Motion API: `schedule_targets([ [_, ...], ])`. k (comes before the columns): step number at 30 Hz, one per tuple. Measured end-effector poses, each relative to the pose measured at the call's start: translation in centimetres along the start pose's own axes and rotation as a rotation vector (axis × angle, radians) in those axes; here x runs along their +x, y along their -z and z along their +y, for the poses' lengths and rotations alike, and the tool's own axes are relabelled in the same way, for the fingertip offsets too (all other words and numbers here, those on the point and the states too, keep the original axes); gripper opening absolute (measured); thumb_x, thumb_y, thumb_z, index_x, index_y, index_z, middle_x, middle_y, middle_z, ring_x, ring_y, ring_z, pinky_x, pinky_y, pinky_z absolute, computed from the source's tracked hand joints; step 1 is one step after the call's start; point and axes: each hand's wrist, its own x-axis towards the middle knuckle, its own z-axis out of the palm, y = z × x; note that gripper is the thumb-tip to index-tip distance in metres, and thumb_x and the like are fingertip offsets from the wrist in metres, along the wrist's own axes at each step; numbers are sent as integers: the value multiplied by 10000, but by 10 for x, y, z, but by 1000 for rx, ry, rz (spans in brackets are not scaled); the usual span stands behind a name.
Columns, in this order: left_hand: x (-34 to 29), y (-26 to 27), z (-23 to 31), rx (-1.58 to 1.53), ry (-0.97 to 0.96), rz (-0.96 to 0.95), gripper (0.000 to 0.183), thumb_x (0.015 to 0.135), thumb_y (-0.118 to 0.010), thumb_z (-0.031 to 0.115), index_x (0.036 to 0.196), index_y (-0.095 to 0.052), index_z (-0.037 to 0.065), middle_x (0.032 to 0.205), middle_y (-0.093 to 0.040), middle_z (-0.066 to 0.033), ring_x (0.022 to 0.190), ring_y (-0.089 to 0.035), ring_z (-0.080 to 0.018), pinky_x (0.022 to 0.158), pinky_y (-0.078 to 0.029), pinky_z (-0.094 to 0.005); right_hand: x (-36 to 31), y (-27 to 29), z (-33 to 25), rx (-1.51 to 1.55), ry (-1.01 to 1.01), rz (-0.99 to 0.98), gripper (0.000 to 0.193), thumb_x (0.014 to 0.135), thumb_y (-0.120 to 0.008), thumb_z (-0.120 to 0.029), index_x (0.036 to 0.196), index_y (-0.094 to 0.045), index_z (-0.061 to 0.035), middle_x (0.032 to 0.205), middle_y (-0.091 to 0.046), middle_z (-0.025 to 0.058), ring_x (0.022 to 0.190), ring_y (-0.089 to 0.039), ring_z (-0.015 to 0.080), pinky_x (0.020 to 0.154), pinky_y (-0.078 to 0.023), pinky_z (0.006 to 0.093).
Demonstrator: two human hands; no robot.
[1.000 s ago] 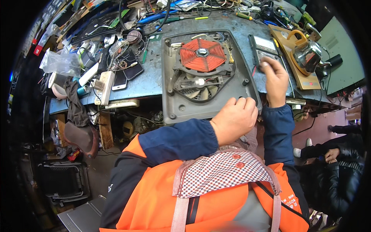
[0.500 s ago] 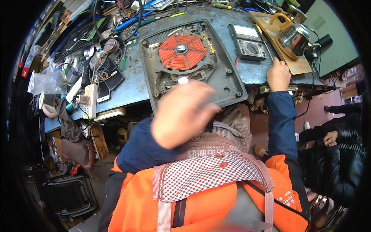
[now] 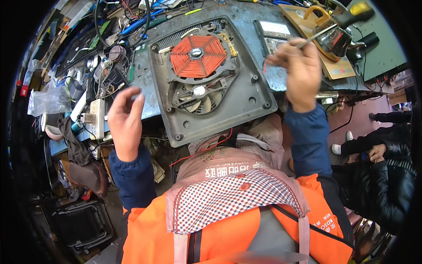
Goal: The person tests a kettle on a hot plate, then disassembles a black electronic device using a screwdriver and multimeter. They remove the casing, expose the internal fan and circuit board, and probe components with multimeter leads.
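Note:
An opened induction cooker base [image 3: 220, 121] lies tilted over the bench's front edge, near my lap. In it sit a coil [image 3: 184, 64] of red windings and, below that, a cooling fan [image 3: 200, 99]. My left hand [image 3: 126, 125] hovers left of the base, fingers curved and apart, holding nothing. My right hand [image 3: 303, 79] is raised to the right of the base, closed on a screwdriver [image 3: 356, 14]. Its yellow-and-black handle points up and right, and part of the shaft shows above the fingers. Behind this hand is a multimeter [image 3: 273, 31], partly covered.
A glass kettle [image 3: 332, 42] stands on a wooden board [image 3: 340, 69] at the right, beside a green metal case [image 3: 382, 42]. Tools and cables crowd the back and left of the bench, near a power strip [image 3: 96, 119]. A red wire [image 3: 200, 152] crosses my lap. Another person [image 3: 378, 185] is at the right.
My left hand has moved from in front of the base to its left, uncovering the fan. My right hand has lifted off the bench with the screwdriver. The view has shifted slightly.

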Motion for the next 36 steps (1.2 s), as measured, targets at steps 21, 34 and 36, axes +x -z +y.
schedule_targets([
  [21,52,-55,86,-143,-336,-92,214,1023,-801,45,1229,-779,-10,1071,-782,-26,899,-681,-68,794,-553,-232,10,-62,24,-495,150,-204,125,1075,-678,-6,1175,-603,5,918,-767,126,859,-790,197,769,-621,320],
  [34,100,-94,257,-424,-117,-563,869,891,-875,38,1646,-445,25,1415,-669,-111,1316,-617,-221,1136,-506,-371,24,-59,2,-524,165,-602,241,1074,-595,78,1297,-641,1,1009,-765,111,960,-774,213,889,-616,352],
  [36,106,-92,234,-526,-355,-718,906,883,-874,32,1666,-419,36,1439,-659,-112,1347,-605,-234,1152,-497,-376,21,-60,0,-586,142,-617,259,1074,-594,79,1313,-637,-12,1022,-774,116,986,-789,250,906,-617,358],
])
